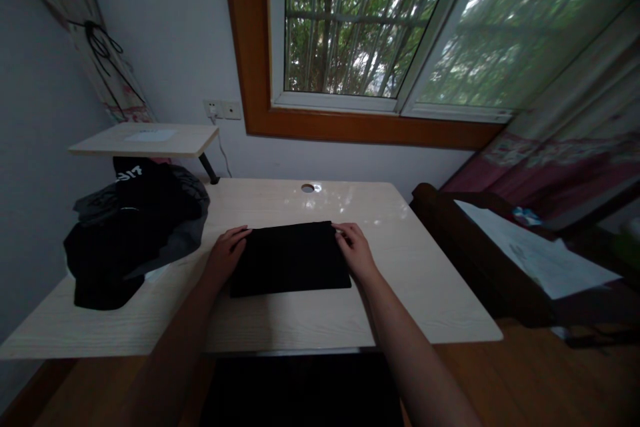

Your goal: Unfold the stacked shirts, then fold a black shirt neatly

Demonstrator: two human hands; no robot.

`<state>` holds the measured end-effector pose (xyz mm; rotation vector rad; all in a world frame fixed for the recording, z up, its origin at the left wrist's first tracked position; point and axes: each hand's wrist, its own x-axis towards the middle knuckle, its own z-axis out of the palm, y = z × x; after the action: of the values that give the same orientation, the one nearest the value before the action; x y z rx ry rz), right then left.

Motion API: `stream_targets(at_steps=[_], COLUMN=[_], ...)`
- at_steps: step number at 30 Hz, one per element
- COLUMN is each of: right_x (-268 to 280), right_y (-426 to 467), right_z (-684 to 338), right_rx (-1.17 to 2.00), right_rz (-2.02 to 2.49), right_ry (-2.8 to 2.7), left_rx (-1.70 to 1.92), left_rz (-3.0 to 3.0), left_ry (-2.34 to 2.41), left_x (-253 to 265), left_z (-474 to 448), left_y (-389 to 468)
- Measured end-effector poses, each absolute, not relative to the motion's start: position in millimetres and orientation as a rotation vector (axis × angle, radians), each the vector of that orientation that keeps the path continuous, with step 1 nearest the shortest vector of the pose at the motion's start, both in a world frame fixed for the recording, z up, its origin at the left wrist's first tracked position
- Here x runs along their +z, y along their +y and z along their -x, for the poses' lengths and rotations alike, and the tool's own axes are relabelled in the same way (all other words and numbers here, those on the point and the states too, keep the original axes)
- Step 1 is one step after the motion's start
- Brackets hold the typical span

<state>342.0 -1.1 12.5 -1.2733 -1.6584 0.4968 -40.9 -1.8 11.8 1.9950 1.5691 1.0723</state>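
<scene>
A flat black rectangle of what looks like folded cloth (291, 259) lies on the pale wooden desk (425, 300) in front of me. My left hand (229, 250) is at its far left corner, with the fingertips closed on the edge. At the far right corner my right hand (355, 247) has its thumb and fingers bent onto the edge in the same way. The cloth's near edge rests on the desk, roughly straight. Whatever the fingertips cover at the two corners is hidden.
A heap of dark clothes (140, 227) lies at the desk's left, partly beneath a small raised shelf (145, 139) with a paper on it. A cable hole (307, 188) sits near the back edge. Dark wooden furniture (480, 247) with pale sheets stands to the right.
</scene>
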Motion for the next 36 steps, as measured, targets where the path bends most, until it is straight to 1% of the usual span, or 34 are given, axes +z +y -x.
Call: stream_targets(at_steps=[30,36], right_x=[4.9,5.0], right_y=[2.5,2.2], right_z=[-346.1,-345.4], right_rx=[0.473,0.477], right_rz=[1.275,1.271], right_ry=[-1.682,-1.675], left_rx=[1.06,1.106], left_rz=[-2.015,-1.861], left_ry=[1.578,1.649], left_x=[10.4,12.0], left_z=[41.6,38.7], left_y=[-0.7,-2.8])
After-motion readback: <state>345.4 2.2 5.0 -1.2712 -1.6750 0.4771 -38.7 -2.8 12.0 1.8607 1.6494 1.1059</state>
